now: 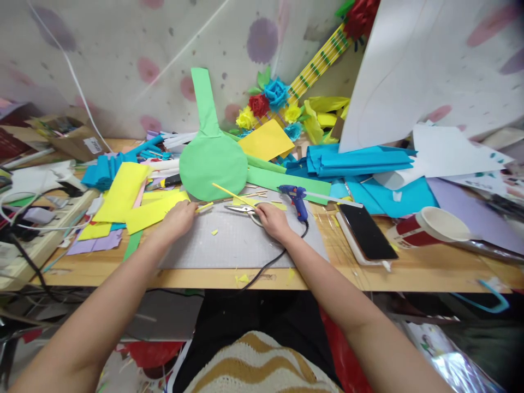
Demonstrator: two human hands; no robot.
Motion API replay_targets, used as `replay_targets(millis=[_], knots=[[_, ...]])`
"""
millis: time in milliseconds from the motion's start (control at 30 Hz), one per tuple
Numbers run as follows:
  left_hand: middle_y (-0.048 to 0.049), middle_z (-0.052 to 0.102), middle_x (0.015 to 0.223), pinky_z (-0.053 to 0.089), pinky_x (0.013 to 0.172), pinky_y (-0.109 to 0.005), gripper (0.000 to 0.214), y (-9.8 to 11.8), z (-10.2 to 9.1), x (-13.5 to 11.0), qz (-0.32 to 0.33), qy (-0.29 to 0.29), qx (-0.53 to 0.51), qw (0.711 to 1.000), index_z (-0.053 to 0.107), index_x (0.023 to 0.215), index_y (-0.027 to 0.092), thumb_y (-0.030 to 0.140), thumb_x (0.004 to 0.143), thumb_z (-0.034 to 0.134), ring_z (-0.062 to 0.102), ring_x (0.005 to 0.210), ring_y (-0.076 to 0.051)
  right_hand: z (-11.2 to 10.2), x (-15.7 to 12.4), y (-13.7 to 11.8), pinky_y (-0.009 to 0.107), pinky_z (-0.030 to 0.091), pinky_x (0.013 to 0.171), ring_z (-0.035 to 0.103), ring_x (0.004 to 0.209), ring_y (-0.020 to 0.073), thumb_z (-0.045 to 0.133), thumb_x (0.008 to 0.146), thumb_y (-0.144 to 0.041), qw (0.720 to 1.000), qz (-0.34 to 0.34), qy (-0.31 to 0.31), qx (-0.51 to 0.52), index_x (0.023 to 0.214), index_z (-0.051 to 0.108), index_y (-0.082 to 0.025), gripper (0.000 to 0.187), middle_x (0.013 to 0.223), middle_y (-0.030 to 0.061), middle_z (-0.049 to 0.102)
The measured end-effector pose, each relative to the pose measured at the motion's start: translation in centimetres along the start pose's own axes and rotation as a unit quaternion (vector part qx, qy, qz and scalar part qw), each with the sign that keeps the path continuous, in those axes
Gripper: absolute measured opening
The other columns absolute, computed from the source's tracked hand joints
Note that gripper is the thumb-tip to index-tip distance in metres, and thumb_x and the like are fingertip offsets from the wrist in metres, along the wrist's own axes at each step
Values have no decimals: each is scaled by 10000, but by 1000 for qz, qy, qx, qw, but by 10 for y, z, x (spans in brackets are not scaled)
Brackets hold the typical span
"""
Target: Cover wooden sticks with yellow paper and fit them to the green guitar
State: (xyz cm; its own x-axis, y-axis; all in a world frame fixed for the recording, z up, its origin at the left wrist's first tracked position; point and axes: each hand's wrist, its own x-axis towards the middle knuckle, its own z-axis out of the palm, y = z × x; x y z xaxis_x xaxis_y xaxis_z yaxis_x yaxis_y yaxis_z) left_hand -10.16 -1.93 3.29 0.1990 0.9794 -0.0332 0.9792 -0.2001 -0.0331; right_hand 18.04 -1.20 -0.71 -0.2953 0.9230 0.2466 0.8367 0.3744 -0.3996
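Head view: hands apart over mat [241, 251]. Left hand [182, 218], nine o'clock: pinching short yellow piece [205, 207]. Right hand [273, 220], three: gripping scissors [242, 208], yellow strip [227, 191]. Seemingly done: green disc [213, 168], eleven; some snipping. Seemingly left: yellow sheets [123, 191], ten.

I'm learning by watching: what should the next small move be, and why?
Probably set the metal tool down on the mat: the right hand seems to hold both it and a yellow stick, while the left hand holds a yellow piece, so neither looks free.
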Motion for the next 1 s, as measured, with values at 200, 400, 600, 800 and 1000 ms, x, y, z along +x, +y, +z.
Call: replay_targets(millis=[200,400,600,800,1000], knots=[[-91,608,914,428,729,-351,223,-1,-37,4,-75,146,-252,954,514,947,176,311,816,394,569,865,-232,-31,7,-8,222,292,622,487,717,125,367,843,-284,994,-82,-29,60,768,561,-166,240,782,37,598],[-70,634,889,455,753,-335,266,38,-50,18,117,46,-508,852,523,970,153,325,769,490,592,849,-185,-75,36,-40,219,209,510,333,522,71,407,734,-280,967,-139,-172,129,554,448,-153,224,534,-39,384],[-59,635,892,464,762,-341,322,60,-36,35,167,-38,-585,793,553,988,154,298,701,582,590,855,-183,-76,65,-52,226,194,496,278,492,62,392,708,-308,975,-63,-124,174,529,446,-147,247,493,-49,304],[-65,629,908,477,752,-344,378,59,-29,38,129,-33,-658,741,535,1003,136,318,680,605,602,819,-178,-63,75,-60,218,199,484,322,490,64,392,748,-370,983,-54,-52,170,522,473,-141,332,477,-43,354],[-25,573,832,466,762,-339,281,67,-15,35,120,36,-657,743,427,1028,164,332,805,458,589,725,-117,-47,78,-70,206,240,496,382,525,73,364,789,-491,980,-39,-26,192,567,508,-140,440,525,-30,440]])
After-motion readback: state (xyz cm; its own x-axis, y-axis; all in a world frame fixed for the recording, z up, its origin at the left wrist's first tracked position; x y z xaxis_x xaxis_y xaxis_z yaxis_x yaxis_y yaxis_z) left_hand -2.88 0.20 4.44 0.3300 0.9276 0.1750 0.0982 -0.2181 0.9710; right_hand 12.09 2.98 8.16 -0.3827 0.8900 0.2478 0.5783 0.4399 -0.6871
